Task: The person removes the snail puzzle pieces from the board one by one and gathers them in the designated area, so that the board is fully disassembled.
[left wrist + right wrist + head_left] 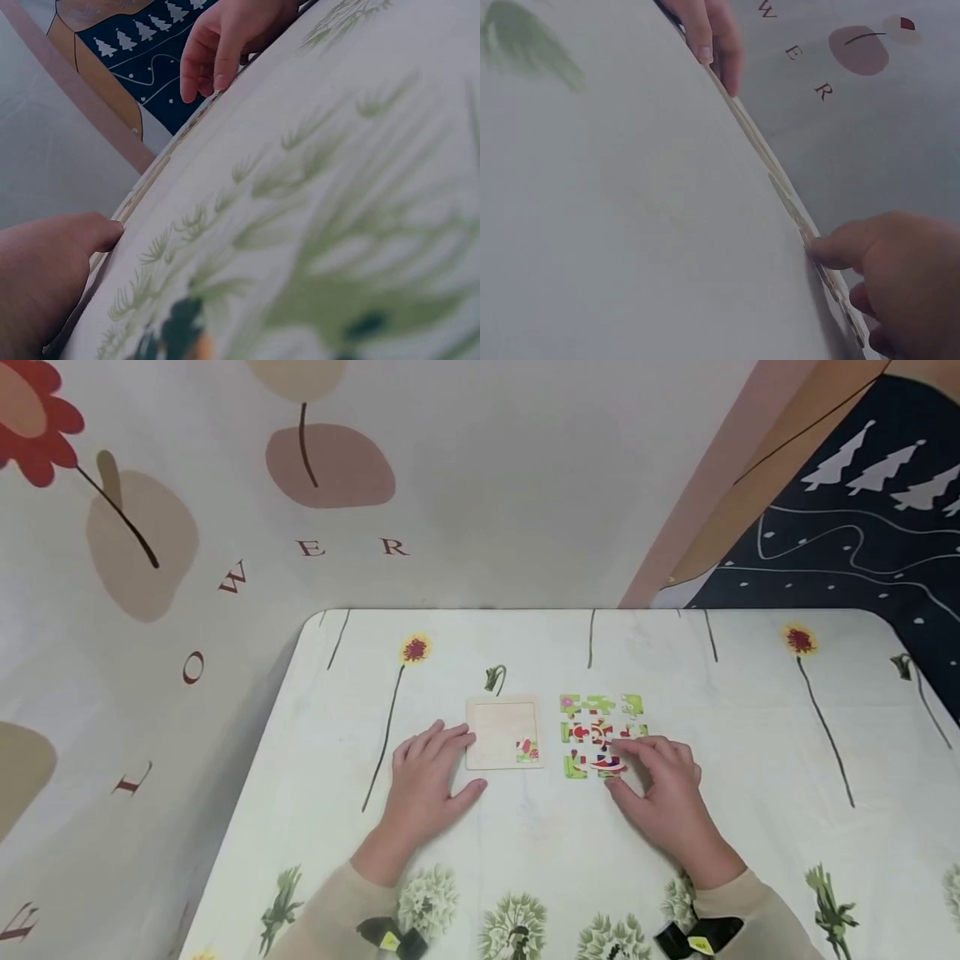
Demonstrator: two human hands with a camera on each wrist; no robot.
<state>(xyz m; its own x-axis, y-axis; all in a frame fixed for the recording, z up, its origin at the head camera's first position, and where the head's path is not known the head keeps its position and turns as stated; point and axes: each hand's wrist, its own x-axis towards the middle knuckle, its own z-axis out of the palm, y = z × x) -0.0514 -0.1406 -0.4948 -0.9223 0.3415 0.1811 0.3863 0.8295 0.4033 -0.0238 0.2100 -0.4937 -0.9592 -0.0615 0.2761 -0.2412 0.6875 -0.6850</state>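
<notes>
A square wooden puzzle tray [495, 722] lies on the table, with one puzzle piece [528, 750] in its lower right corner. My left hand [427, 785] rests by the tray's left side, fingertips at its edge and thumb spread below. To the tray's right, several loose puzzle pieces [597, 703] are laid out in rows, green at the edges with red and white parts. My right hand [667, 789] is over their right side. Its thumb and index finger stand apart around a bottom-row piece [606, 765], and the hand covers some pieces. From the right wrist, the pieces [829, 281] appear only edge-on.
A white cloth with printed flowers covers the table [750, 735]. Behind it hangs a pale printed sheet [525, 510], and a dark cloth with white trees [862, 527] is at the back right. Dark bands [697, 937] sit on both wrists.
</notes>
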